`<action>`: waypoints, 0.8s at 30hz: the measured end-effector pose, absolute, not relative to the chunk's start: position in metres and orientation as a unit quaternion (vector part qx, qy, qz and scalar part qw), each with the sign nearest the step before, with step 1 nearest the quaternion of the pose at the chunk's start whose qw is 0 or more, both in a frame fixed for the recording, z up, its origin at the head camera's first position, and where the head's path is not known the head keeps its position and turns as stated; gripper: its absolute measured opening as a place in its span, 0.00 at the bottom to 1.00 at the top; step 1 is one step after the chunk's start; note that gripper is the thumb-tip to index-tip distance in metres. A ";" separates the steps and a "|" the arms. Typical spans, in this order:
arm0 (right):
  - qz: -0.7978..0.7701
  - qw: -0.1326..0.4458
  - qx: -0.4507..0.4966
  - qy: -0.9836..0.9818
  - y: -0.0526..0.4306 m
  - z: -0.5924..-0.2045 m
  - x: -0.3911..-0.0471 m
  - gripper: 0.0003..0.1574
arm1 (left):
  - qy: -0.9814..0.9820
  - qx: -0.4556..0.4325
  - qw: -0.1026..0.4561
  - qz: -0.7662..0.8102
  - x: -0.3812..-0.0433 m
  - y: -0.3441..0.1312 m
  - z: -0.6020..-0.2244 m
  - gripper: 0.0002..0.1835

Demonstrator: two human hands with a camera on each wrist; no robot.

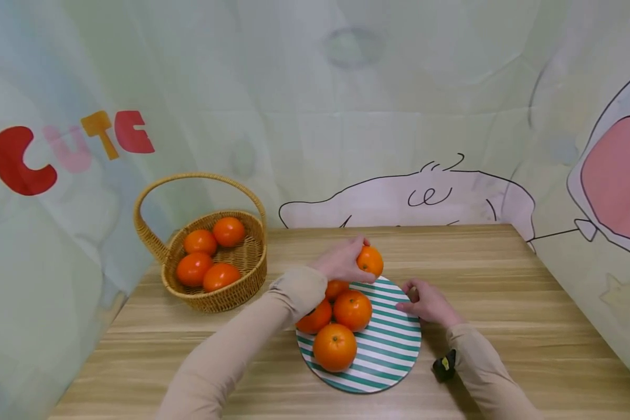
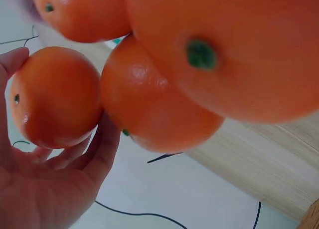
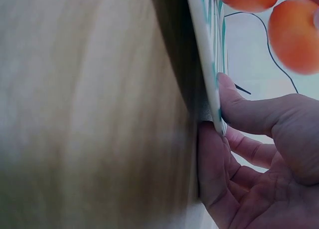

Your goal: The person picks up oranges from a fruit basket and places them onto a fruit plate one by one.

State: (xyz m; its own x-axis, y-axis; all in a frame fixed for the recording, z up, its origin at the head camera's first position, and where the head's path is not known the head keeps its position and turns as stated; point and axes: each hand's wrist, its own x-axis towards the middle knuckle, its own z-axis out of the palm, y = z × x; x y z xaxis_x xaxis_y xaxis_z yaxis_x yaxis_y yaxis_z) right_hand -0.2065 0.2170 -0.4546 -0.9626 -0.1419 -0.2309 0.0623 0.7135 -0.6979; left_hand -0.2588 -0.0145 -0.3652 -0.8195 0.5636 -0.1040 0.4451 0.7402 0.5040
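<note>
left arm's angled in over the left side of the striped plate, and the left hand has its fingers wrapped round one orange fruit out by the plate's far edge. right hand pinches the plate's right rim, thumb on top, fingers underneath. my count: one fruit held, four plate fruits visible, plus four basket fruits in one wicker basket, left on the tabletop.
</note>
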 end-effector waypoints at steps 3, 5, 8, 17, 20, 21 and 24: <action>-0.378 0.133 -0.025 0.916 0.217 -0.455 -0.207 0.22 | 0.926 0.280 0.129 0.218 -0.262 -0.009 -0.370 0.34; -0.380 0.134 -0.026 0.915 0.217 -0.455 -0.207 0.23 | 0.927 0.278 0.135 0.214 -0.264 -0.006 -0.372 0.34; -0.381 0.136 -0.026 0.914 0.218 -0.455 -0.207 0.23 | 0.929 0.277 0.139 0.201 -0.265 -0.003 -0.374 0.33; -0.384 0.133 -0.025 0.913 0.218 -0.456 -0.208 0.23 | 0.941 0.279 0.157 0.110 -0.264 0.005 -0.377 0.36; -0.379 0.130 -0.028 0.916 0.217 -0.456 -0.208 0.22 | 0.942 0.273 0.180 0.082 -0.262 0.006 -0.380 0.36; -0.376 0.129 -0.030 0.917 0.217 -0.456 -0.208 0.22 | 0.942 0.269 0.188 0.076 -0.261 0.006 -0.380 0.36; -0.372 0.126 -0.031 0.919 0.217 -0.457 -0.209 0.21 | 0.943 0.260 0.200 0.059 -0.259 0.007 -0.382 0.38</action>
State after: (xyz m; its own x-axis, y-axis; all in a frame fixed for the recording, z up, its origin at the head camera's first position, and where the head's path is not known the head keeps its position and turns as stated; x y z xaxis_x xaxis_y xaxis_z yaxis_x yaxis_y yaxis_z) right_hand -0.2088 0.2173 -0.4569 -0.9665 -0.1499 -0.2084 0.0373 0.7213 -0.6916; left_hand -0.2587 0.0065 -0.3817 -0.7847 0.5146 -0.3457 0.4676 0.8574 0.2150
